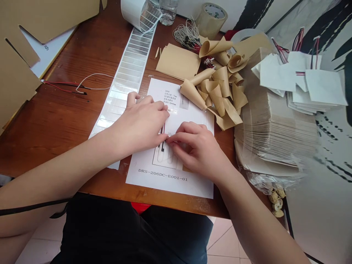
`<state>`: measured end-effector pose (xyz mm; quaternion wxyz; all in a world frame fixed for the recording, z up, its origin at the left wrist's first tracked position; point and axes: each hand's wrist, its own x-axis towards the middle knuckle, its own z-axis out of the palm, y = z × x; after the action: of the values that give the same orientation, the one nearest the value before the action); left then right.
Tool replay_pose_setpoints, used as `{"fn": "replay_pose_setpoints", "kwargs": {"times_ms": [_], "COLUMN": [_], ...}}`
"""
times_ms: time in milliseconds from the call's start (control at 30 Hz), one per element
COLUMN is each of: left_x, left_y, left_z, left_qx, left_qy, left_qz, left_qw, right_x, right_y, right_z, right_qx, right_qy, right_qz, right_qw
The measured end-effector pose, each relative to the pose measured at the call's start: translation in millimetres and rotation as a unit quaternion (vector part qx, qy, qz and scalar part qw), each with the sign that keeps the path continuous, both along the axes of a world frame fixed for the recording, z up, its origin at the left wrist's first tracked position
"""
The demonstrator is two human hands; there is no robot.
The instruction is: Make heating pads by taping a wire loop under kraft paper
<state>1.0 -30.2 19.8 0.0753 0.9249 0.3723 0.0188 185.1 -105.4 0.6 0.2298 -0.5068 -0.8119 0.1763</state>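
My left hand (143, 123) lies palm down on a white printed sheet (167, 179) marked DRS-206DC-E001-01, its fingers together and its thumb pinching a thin red and black wire piece (162, 141). My right hand (196, 148) rests just right of it, fingers curled, fingertips pressed at the same wire piece over the drawn outline on the sheet. A small brown paper piece peeks out under my right hand.
A strip of clear labels (129, 69) runs from a roll (139, 13) at the back. Curled brown paper cones (217, 88) pile beside a tall stack of brown sheets (275, 128). White squares with wires (302, 80), tape roll (211, 18), loose wire (79, 88), cardboard (16, 55) surround.
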Motion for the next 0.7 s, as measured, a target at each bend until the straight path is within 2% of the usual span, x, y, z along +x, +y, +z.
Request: {"fn": "replay_pose_setpoints", "kwargs": {"times_ms": [433,700], "left_x": [1.4,1.1], "left_y": [3.8,3.6], "left_z": [-2.2,-2.7], "left_qx": [-0.026,-0.027], "left_qy": [-0.012,-0.020], "left_qz": [0.013,0.017], "left_qw": [1.000,0.999], "right_x": [3.8,6.8], "right_y": [1.4,2.7], "right_z": [6.4,4.0], "right_qx": [-0.007,-0.011], "right_qy": [0.004,-0.034], "right_qz": [-0.015,-0.012], "right_qw": [1.000,0.999]}}
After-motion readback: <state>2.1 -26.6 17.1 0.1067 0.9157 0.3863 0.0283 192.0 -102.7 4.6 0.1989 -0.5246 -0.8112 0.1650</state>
